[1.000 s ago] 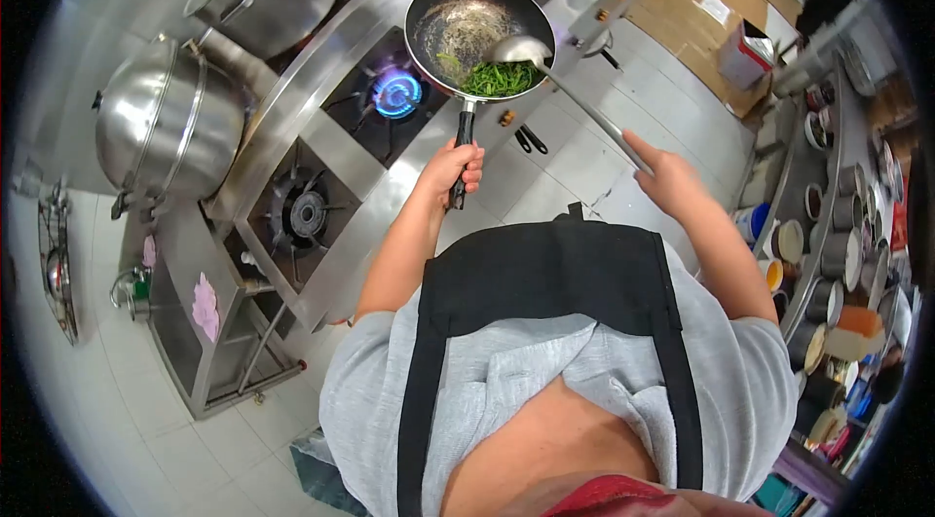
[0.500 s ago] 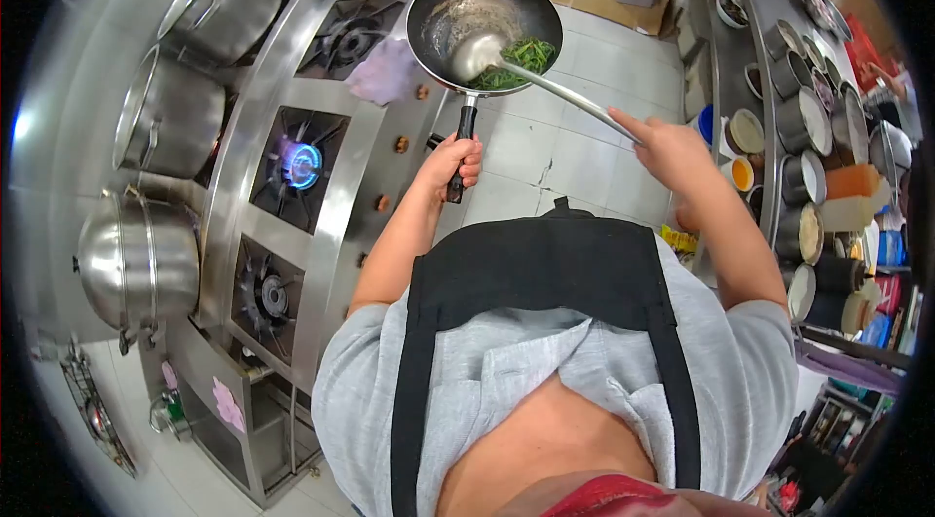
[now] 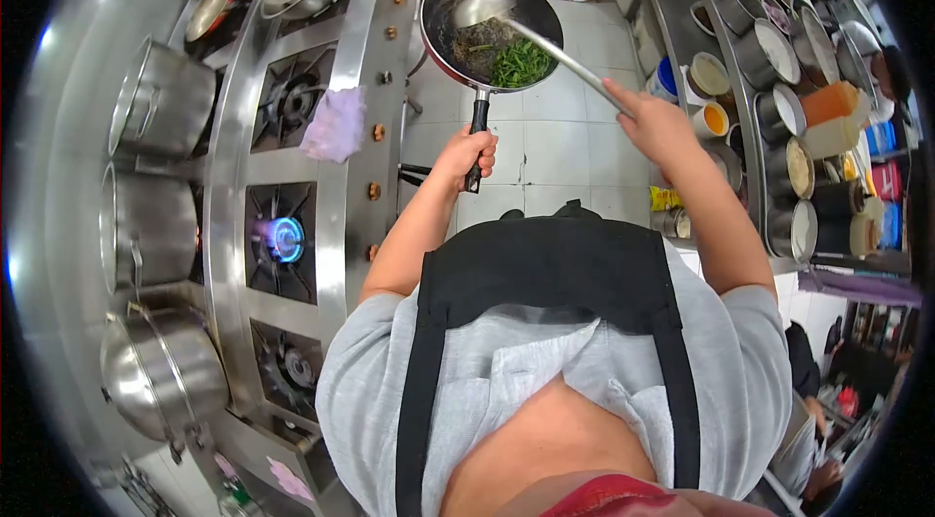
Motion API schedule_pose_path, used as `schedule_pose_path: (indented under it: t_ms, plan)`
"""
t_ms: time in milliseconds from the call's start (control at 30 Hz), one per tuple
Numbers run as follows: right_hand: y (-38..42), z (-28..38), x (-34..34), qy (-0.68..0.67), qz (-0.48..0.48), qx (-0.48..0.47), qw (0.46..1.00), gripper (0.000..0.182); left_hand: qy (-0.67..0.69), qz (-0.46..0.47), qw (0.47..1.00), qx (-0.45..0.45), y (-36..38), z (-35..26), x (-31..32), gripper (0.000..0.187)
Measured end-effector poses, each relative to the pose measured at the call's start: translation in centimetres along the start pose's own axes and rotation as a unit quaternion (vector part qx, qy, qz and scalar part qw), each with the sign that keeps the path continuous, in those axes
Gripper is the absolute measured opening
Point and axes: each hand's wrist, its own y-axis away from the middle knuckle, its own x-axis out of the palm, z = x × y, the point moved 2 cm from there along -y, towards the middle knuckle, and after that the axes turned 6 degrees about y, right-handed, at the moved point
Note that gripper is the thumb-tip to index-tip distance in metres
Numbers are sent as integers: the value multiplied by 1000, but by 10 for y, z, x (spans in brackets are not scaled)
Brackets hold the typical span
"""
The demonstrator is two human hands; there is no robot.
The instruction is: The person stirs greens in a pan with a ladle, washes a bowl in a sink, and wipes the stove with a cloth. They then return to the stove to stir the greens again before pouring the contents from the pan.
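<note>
My left hand is wrapped round the black handle of a dark frying pan, held up over the aisle between the stove and the shelving. Chopped green leafy vegetables lie at the pan's right side, towards me, and brown residue coats its middle. In my right hand is the long handle of a metal ladle. The ladle's bowl sits inside the pan at the upper left, apart from most of the greens.
A lit burner burns blue on the stove at left, with a pink cloth near the front edge. Large steel pots line the stove's back. Food containers crowd the right counter. Another person is at lower right.
My view has turned to the right, away from the stove. Inside the pan, the ladle's bowl has shifted up and away from the greens, which now lie more in view.
</note>
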Motion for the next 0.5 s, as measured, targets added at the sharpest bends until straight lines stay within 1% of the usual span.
schedule_pose_path:
  t_ms: [67, 133, 200, 267, 300, 367, 433, 500]
  plan:
    - [8, 8, -4, 7, 0, 15, 1000, 51, -2, 23, 1000, -12, -11, -4, -6, 13]
    - [17, 12, -9, 42, 71, 29, 996, 51, 2, 41, 999, -22, -21, -8, -11, 13]
    - [30, 7, -17, 49, 71, 43, 995, 51, 15, 55, 998, -36, -29, -11, -17, 13]
    - [38, 4, -30, 73, 98, 63, 990, 51, -3, 59, 998, -37, -36, -12, -23, 13]
    - [39, 4, -31, 66, 84, 89, 990, 51, -19, 57, 998, -32, -40, -13, -25, 13]
    - [33, 6, -25, 57, 73, 103, 990, 50, -33, 69, 996, -38, -44, -15, -27, 13]
    - [27, 13, -23, 18, 26, 105, 994, 50, -48, 79, 995, -39, -49, -19, -26, 14]
    - [20, 14, -5, 23, 27, 111, 993, 50, -60, 86, 994, -37, -53, -23, -24, 14]
